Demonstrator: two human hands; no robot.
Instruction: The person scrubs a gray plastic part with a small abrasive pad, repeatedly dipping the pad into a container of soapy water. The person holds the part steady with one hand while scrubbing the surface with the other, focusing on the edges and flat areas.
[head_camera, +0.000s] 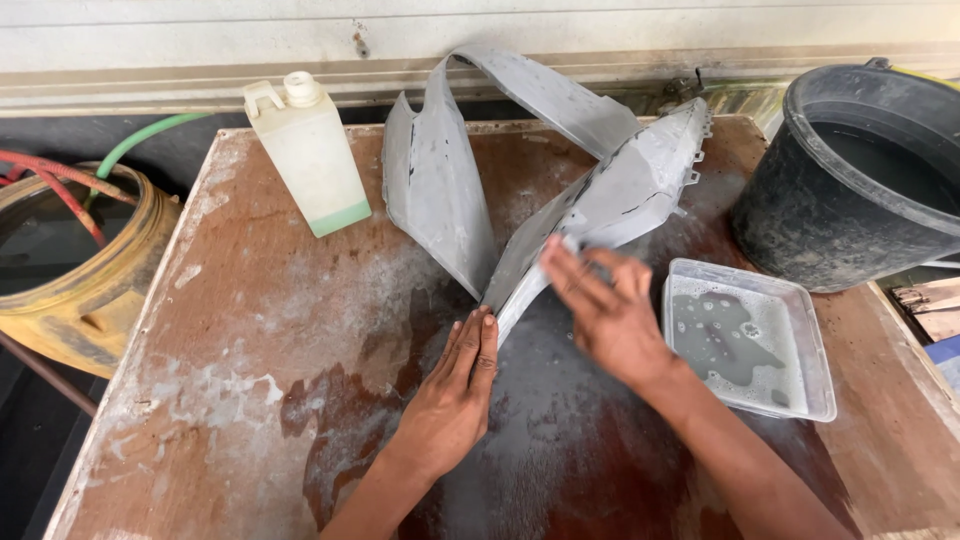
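Observation:
A grey, primer-coated V-shaped plastic fairing panel (440, 200) lies on a wet, stained wooden table (250, 380). My left hand (455, 390) rests flat with fingers together against the panel's pointed lower tip. On the panel's right wing, my right hand (605, 310) presses a small grey sheet, seemingly sandpaper (600, 238), under its fingers; the hand is slightly blurred.
A clear plastic tray of soapy water (750, 340) sits right of my right hand. A black bucket of water (860, 170) stands at the back right. A cream plastic jug (308, 150) stands at the back left. A yellow drum with hoses (70, 260) is left of the table.

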